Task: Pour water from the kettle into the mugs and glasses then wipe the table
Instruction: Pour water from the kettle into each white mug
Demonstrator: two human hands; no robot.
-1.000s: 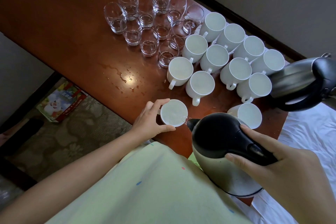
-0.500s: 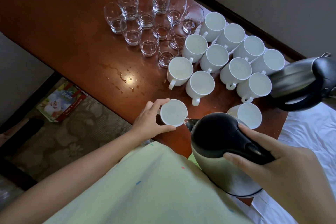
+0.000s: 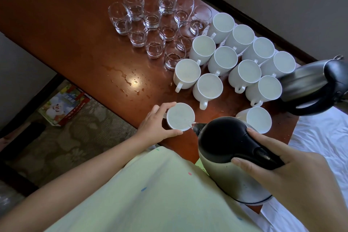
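The left hand (image 3: 156,126) has its fingers (image 3: 165,106) and thumb curled round the side of a white mug (image 3: 180,117) near the table's front edge, apparently to steady it under the pour. The right hand (image 3: 282,167) grips the black handle of the kettle (image 3: 227,149), fingers wrapped over it and thumb beneath, tipping the spout to the mug's rim, where a thin stream of water (image 3: 192,124) enters. The held mug stands apart from the rest, likely drawn forward to keep the spout clear of its neighbours. One more mug (image 3: 259,118) sits just behind the kettle's lid. Farther back on the table (image 3: 66,24) stand a cluster of white mugs (image 3: 222,60) and a group of glasses (image 3: 154,22). Spilled drops (image 3: 130,81) lie left of them, to be wiped later. A second kettle (image 3: 312,84) leans at the right edge, beside the bed sheet (image 3: 320,133). A coloured box (image 3: 62,104) lies on the floor.
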